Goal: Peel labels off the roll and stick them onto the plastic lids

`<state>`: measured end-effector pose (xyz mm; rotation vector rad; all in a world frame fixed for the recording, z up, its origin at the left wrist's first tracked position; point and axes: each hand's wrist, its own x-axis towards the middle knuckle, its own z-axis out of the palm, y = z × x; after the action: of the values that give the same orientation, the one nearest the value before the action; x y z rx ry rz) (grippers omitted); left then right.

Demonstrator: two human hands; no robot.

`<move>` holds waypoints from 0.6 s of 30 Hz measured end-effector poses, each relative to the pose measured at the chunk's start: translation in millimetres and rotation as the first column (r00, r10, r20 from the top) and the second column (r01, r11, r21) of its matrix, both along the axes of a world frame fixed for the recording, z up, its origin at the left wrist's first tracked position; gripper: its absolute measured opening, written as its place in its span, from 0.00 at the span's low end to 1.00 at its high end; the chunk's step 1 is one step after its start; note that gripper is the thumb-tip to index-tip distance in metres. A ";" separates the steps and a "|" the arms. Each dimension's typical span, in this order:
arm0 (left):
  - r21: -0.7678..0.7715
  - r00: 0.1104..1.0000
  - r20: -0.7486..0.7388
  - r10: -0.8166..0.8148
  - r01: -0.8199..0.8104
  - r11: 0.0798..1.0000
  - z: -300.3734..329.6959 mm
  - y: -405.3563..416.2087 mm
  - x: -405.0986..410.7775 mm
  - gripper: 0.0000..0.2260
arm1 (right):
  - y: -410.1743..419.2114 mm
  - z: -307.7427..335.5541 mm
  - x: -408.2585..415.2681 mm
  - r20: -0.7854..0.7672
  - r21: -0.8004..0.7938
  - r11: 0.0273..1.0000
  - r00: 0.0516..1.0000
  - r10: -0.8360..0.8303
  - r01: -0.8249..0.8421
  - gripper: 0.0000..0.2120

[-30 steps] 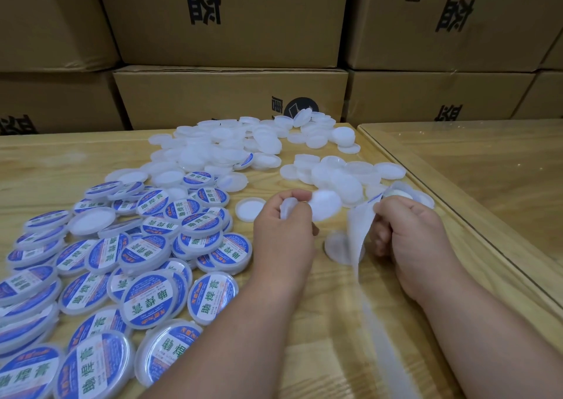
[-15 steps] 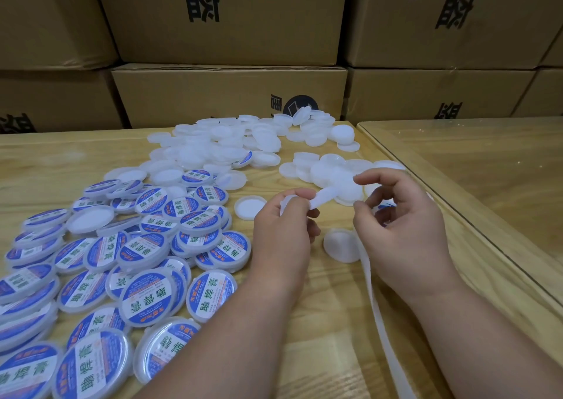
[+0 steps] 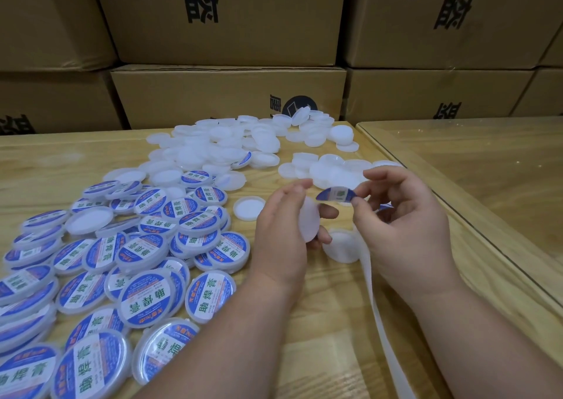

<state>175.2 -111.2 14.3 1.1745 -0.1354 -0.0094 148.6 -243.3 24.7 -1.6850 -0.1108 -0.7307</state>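
**Label off the strip, lid waiting in the other hand**

Since half a second ago, the right hand (image 3: pixel 405 219) has lifted away from the backing strip (image 3: pixel 377 316) with a blue label (image 3: pixel 335 194) now free and visible, pinched at its right edge between thumb and forefinger. Before, only white liner showed between the two hands. The left hand (image 3: pixel 283 234) has turned a bare white lid (image 3: pixel 309 223) upright on its edge, fingers curled round the rim, flat face towards the label.

Peeling looks finished for this piece, so sticking is the step in hand. The label hangs just above and to the right of the held lid, apart from it by a small gap. The next move calls for centring the label on the lid's face and laying it down from one edge so it does not crease or trap air; the free left edge curls slightly and could catch early.

Room is tight. Another bare lid (image 3: pixel 342 246) lies on the counter (image 3: pixel 304 337) directly beneath the hands, and the strip trails down past the right wrist towards the near edge. Left of the left hand the finished labelled lids (image 3: pixel 143 295) crowd the counter. Beyond the hands lies the unlabelled pile (image 3: pixel 213 149), with cardboard boxes (image 3: pixel 228 94) stacked behind it. To the right of the right hand, a seam marks the counter's edge beside a second surface, so the open space is there and nearest the person.
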 end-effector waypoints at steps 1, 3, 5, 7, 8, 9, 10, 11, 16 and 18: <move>-0.043 1.000 0.008 -0.013 0.014 0.999 0.5 0.8 -0.4 0.17 | -1.4 0.5 -0.3 -0.002 0.045 0.999 1.000 0.003 -0.003 0.18; -0.103 1.000 0.012 -0.018 0.019 0.995 1.6 2.3 -1.0 0.19 | -4.8 3.4 -1.0 -0.015 0.146 0.989 1.000 0.014 -0.011 0.18; -0.105 1.000 -0.006 -0.006 0.006 0.994 3.0 2.3 -2.1 0.17 | -7.5 8.1 -1.2 -0.052 0.249 0.968 0.998 0.044 -0.030 0.16; -0.073 1.000 -0.017 0.003 -0.004 0.997 4.0 1.4 -3.1 0.13 | -10.3 11.8 -0.8 -0.124 0.319 0.946 0.987 0.105 -0.061 0.15; -0.046 1.000 -0.021 0.006 -0.007 0.999 4.5 1.1 -3.4 0.12 | -11.7 12.9 -0.7 -0.167 0.339 0.938 0.976 0.141 -0.077 0.14; -0.016 1.000 -0.024 0.008 -0.009 1.000 5.2 1.3 -4.0 0.13 | -12.8 13.2 -0.5 -0.208 0.348 0.933 0.963 0.172 -0.091 0.15; 0.012 1.000 -0.023 0.007 -0.006 1.000 6.2 1.8 -4.9 0.15 | -13.6 13.1 -0.6 -0.245 0.348 0.932 0.950 0.195 -0.101 0.15; 0.036 1.000 -0.015 0.001 -0.001 0.999 7.0 2.4 -5.8 0.16 | -13.9 12.9 -0.6 -0.276 0.344 0.933 0.938 0.210 -0.108 0.16; 0.076 0.998 0.010 -0.059 0.058 0.995 9.5 3.0 -8.0 0.18 | -13.6 8.9 1.9 -0.358 0.349 0.928 0.896 0.264 -0.134 0.17; 0.064 0.996 0.003 -0.091 0.091 0.994 8.6 2.8 -6.9 0.18 | -13.6 6.6 2.7 -0.372 0.349 0.927 0.887 0.273 -0.139 0.18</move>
<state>168.3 -108.4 22.9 1.2309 -0.1949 -0.0913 151.3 -256.9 31.3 -1.4571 0.1184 -0.1998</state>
